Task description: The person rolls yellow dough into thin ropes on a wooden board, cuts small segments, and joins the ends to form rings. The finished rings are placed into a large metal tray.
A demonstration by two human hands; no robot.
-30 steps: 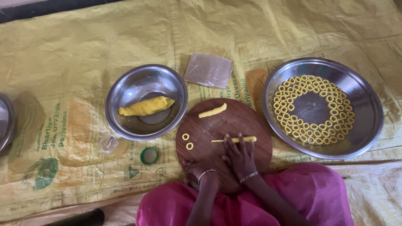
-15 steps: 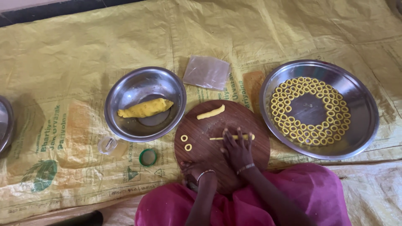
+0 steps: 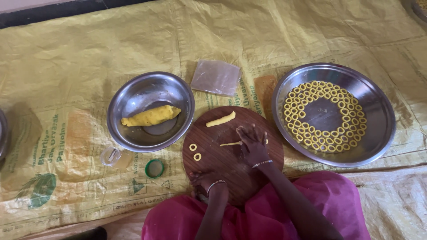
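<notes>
A round wooden board [image 3: 231, 166] lies in front of me. My right hand [image 3: 252, 144] presses flat on a thin yellow dough strand [image 3: 230, 143] on the board, fingers spread. My left hand [image 3: 205, 181] rests at the board's near left edge, fingers curled on the rim. Two small dough rings [image 3: 195, 151] sit on the board's left side. A short thick dough piece [image 3: 220, 119] lies at the board's far edge.
A steel bowl [image 3: 133, 98] at left holds a yellow dough lump [image 3: 151, 116]. A wide steel plate [image 3: 378, 115] at right carries several dough rings. A clear plastic sheet [image 3: 216, 78], a green cap [image 3: 154, 168] and a small clear lid [image 3: 110, 156] lie on the yellow woven mat [image 3: 66, 58].
My right hand has slid slightly along the dough strand on the board, rolling it. The left hand has stayed at the board's edge.
</notes>
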